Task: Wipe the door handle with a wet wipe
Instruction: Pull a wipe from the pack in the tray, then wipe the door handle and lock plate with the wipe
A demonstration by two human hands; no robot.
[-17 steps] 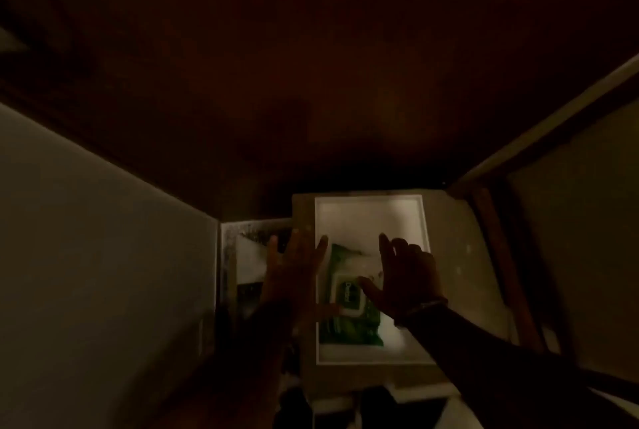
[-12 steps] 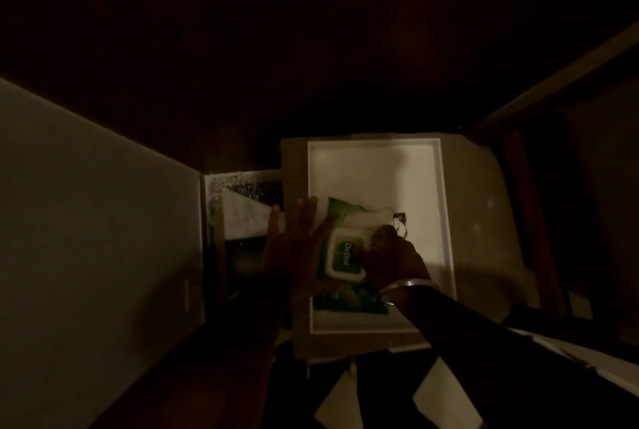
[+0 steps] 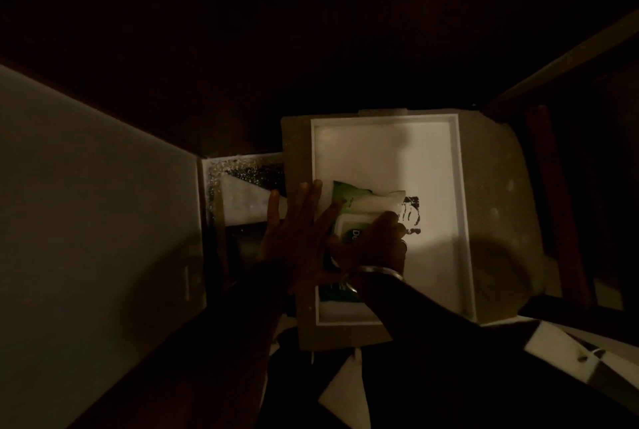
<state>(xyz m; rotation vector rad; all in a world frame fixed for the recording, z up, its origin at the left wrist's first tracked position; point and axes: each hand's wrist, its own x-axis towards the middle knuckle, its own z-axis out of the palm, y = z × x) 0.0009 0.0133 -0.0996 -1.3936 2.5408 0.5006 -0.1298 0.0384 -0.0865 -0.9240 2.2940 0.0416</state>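
Note:
A green wet wipe pack with a white flip lid lies in a white tray. My left hand lies flat on the pack's left side, over the tray's left rim, with its fingers stretched and apart. My right hand, a metal bangle on its wrist, is curled over the lid and hides most of it. No door handle can be made out in the dim light.
The tray sits on a small beige table. A pale wall fills the left side. A dark wooden surface spans the top. A speckled floor strip shows between wall and table. A dark print marks the tray.
Both hands came down from above the pack onto it. My right hand closed over the lid and my left hand settled on the pack's left side. The view dropped closer to the tray.

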